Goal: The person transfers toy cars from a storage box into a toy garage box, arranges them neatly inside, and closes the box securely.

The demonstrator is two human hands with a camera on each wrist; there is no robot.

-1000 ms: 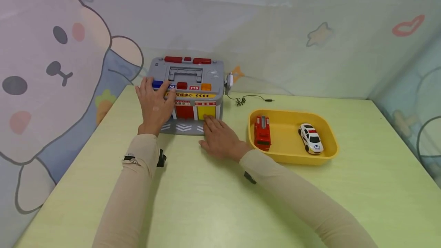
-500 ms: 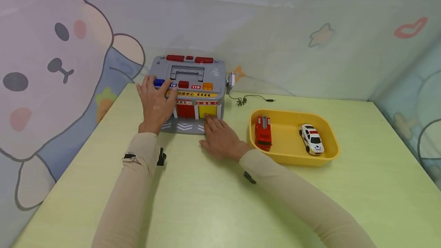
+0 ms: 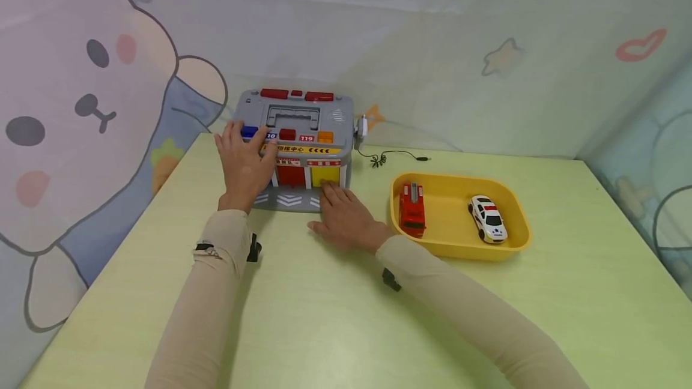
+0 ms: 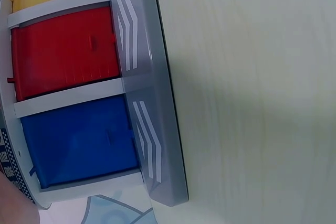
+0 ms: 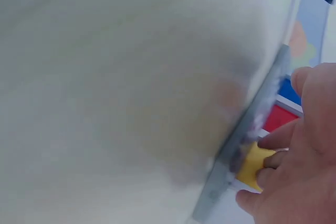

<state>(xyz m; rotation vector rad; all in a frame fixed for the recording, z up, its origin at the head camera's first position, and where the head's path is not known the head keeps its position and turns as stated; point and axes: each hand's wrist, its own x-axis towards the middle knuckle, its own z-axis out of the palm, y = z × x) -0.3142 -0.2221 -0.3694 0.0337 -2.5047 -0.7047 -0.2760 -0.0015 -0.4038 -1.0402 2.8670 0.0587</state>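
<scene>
A grey toy garage with red, blue and orange buttons on top stands at the back left of the table. My left hand lies over its front left corner, fingers on the roof by the blue button. My right hand reaches low across the ramp, its straight fingertips at the bottom of the yellow door. In the left wrist view the red door and blue door are both down. Bent fingers near the yellow door show in the right wrist view.
To the right, a yellow tray holds a red toy fire truck and a white toy police car. A thin black cord lies behind it, beside the garage. A printed cloth hangs close behind the table.
My right thumb has shifted slightly outward to the left. Otherwise both hands stay in place on the garage; the whole head view shifts a little.
</scene>
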